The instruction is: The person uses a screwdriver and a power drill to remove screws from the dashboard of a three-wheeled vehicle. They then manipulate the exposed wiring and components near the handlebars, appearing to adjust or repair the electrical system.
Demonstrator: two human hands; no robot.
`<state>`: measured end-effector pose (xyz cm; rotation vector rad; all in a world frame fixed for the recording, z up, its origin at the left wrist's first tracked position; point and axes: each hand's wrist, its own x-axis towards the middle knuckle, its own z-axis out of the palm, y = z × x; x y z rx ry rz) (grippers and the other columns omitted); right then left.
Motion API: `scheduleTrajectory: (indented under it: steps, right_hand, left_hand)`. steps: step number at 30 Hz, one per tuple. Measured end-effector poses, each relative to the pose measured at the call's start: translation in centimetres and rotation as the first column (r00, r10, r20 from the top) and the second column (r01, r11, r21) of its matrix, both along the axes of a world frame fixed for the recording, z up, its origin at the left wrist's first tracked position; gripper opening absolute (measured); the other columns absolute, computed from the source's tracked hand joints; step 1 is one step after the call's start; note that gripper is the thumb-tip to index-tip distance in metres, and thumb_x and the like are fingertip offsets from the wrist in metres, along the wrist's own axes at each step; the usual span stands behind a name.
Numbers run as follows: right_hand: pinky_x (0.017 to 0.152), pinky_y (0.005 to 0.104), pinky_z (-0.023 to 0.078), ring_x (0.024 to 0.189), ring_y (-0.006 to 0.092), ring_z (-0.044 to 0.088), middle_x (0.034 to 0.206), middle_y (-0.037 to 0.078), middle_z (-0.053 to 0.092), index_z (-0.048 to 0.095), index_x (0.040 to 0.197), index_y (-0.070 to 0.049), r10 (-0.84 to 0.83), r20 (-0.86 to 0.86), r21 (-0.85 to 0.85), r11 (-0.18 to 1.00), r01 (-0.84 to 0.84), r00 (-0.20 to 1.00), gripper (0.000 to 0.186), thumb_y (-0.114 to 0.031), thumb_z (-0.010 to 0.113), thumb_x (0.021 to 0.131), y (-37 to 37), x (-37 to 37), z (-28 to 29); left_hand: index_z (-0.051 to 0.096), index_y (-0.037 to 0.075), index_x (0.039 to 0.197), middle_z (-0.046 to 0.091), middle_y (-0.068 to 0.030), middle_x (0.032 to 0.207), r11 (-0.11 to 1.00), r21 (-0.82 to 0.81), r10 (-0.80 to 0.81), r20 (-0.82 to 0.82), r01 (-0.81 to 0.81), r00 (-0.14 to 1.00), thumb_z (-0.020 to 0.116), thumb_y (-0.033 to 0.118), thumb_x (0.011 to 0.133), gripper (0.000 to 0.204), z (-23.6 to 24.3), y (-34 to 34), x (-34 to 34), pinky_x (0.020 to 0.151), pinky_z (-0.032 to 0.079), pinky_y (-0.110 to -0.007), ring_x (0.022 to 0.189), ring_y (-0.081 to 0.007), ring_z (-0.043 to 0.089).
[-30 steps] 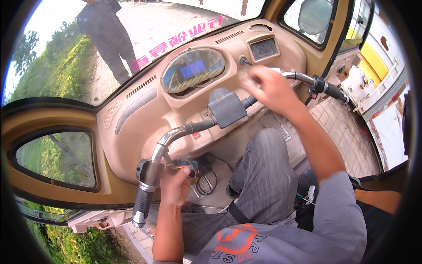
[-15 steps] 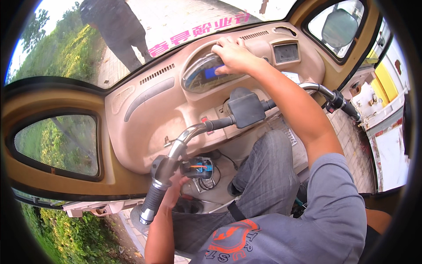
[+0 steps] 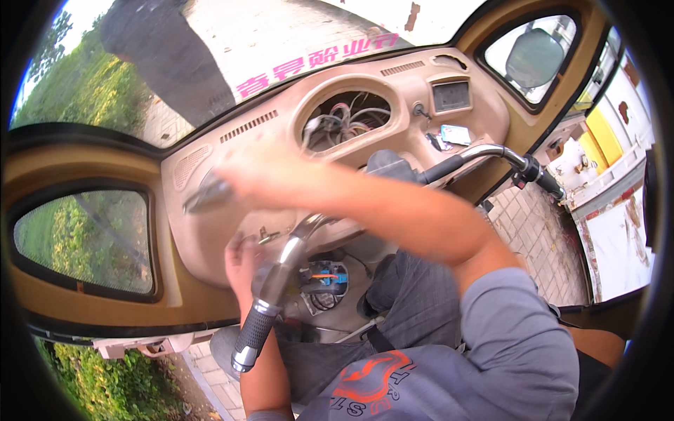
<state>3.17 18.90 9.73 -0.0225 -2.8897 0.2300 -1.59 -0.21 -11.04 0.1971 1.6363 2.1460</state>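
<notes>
My right hand point(image 3: 256, 172), blurred by motion, reaches across to the left side of the beige dashboard point(image 3: 210, 242). At its fingertips is a smeared grey piece point(image 3: 207, 196), which looks like the instrument cluster turned edge-on. The round cluster opening point(image 3: 340, 130) gapes, with loose wires and connectors point(image 3: 344, 119) inside. My left hand point(image 3: 243, 258) is raised behind the left handlebar grip point(image 3: 254, 335), fingers apart, near the key point(image 3: 267, 235) in the dash. It appears to hold nothing.
The chrome handlebar point(image 3: 298, 242) crosses in front of me, its grey centre cover point(image 3: 393, 167) partly behind my forearm. Below lies an exposed blue connector with wires point(image 3: 326, 277). A small card-like packet point(image 3: 455, 135) rests on the right shelf. Outside the windshield stands a person in dark clothes point(image 3: 165, 63).
The instrument cluster has come out of its opening, baring the wires. My right hand has swung left from there. My left hand has risen from beside the blue connector toward the key.
</notes>
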Motion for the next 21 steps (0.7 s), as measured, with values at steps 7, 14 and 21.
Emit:
scheduleTrajectory:
  steps: [7, 14, 21]
  right_hand:
    - [0.100, 0.0596, 0.039, 0.116, 0.0289, 0.058, 0.109, 0.011, 0.070, 0.076, 0.103, -0.010, 0.084, 0.222, 0.064, 0.993, -0.100, 0.971, 0.026, -0.023, 0.072, 0.082, -0.9, -1.9, -4.0]
    - [0.101, 0.0511, 0.040, 0.112, 0.0292, 0.059, 0.104, 0.012, 0.069, 0.076, 0.098, -0.006, 0.218, 0.296, -0.193, 0.967, -0.165, 0.930, 0.035, -0.038, 0.069, 0.087, -0.2, 0.8, -2.9]
    - [0.096, 0.0432, 0.044, 0.107, 0.0305, 0.060, 0.109, 0.011, 0.065, 0.066, 0.099, -0.005, -0.007, -0.284, -0.194, 0.980, -0.051, 0.959, 0.032, -0.032, 0.075, 0.084, 9.1, 17.6, -1.4]
  left_hand:
    - [0.045, 0.001, 0.136, 0.063, -0.0057, 0.091, 0.996, -0.007, 0.090, 0.033, -0.090, 0.995, 0.071, 0.016, 0.093, 0.052, 1.6, -0.3, -0.1, 0.062, 0.049, -0.024, 0.073, -0.0109, 0.061]
    - [0.043, 0.002, 0.136, 0.060, -0.0058, 0.086, 0.995, -0.017, 0.102, 0.045, -0.101, 0.994, 0.060, 0.013, 0.099, 0.041, 0.3, 0.1, -0.4, 0.058, 0.049, -0.022, 0.068, -0.0086, 0.053]
    - [0.055, 0.002, 0.127, 0.054, -0.0010, 0.081, 0.998, -0.065, -0.002, -0.002, 0.002, 1.000, 0.064, 0.017, 0.098, 0.034, 2.1, -5.2, -1.1, 0.062, 0.044, -0.028, 0.068, -0.0123, 0.051]
